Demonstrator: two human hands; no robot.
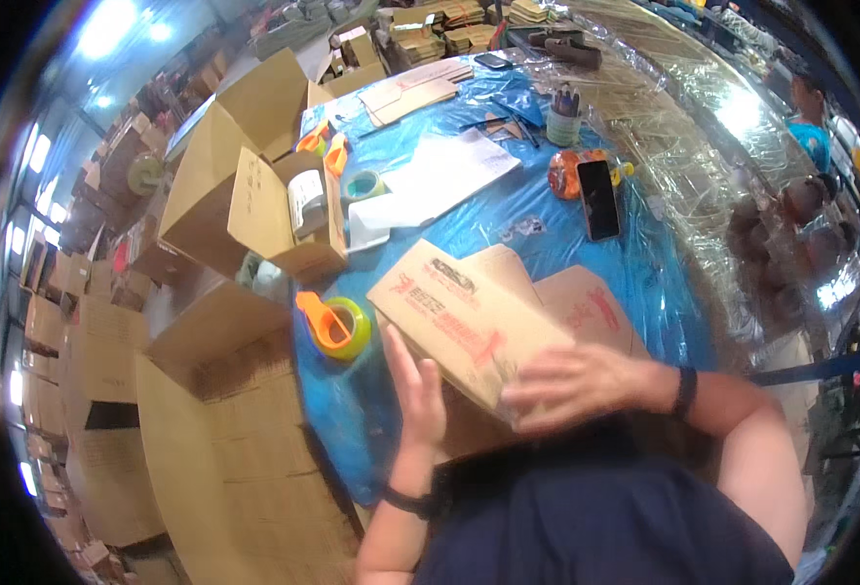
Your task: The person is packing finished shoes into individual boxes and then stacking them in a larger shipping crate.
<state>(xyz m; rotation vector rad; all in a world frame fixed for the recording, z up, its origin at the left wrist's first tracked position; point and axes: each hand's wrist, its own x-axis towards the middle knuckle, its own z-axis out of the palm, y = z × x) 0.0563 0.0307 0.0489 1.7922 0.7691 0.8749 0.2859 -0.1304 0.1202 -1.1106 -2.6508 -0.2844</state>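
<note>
A small brown cardboard box [469,317] with black and red print lies slanted in front of me, close to my body. My left hand [418,395] stands at its near left side, fingers stretched upward and palm turned toward the box. The right hand [571,385] bends over the box's right end and grips it there, its fingertips slightly blurred. Beneath and behind the box, flat cardboard pieces [591,302] rest on blue plastic sheeting [352,419]. A tape dispenser [334,327], orange with a yellow-green roll, sits left of the box.
An open carton [288,219] stands at the left, with a large open box [254,458] below it. White papers [449,175], a tape roll [363,185], a phone [598,200] and a pen cup [563,117] are farther back. Clear plastic film [683,127] covers the right side.
</note>
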